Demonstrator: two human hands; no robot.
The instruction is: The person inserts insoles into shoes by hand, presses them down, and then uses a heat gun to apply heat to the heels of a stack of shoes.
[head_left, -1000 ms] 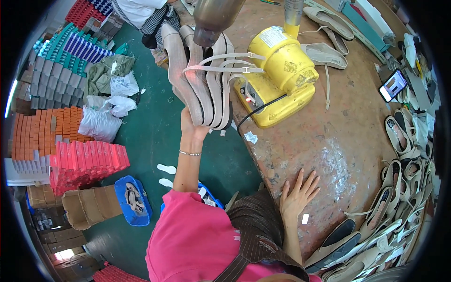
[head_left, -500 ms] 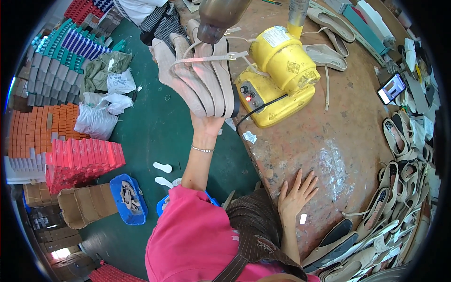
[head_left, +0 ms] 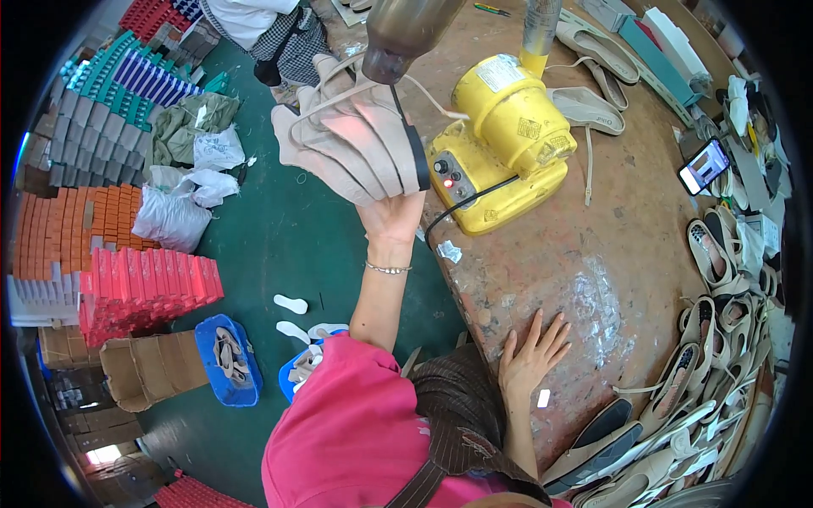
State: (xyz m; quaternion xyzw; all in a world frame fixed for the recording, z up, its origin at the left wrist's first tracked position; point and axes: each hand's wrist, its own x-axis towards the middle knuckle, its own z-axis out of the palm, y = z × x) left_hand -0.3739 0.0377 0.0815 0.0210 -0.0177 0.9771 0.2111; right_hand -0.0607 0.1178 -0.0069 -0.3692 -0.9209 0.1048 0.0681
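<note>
"Where are we holding the beige shoes?"

"Just beyond the left hand: we're cupping the fanned stack from below, fingers mostly hidden. We're resting the right hand, spread and grasping nothing, on the worktop."

"And doing it well?"

"We should probably be spacing them evenly, holding the straps clear of the brown nozzle beyond that hand."

"Any writing?"

"To its right, the yellow machine is carrying a printed white label; we aren't making out its words."
</note>
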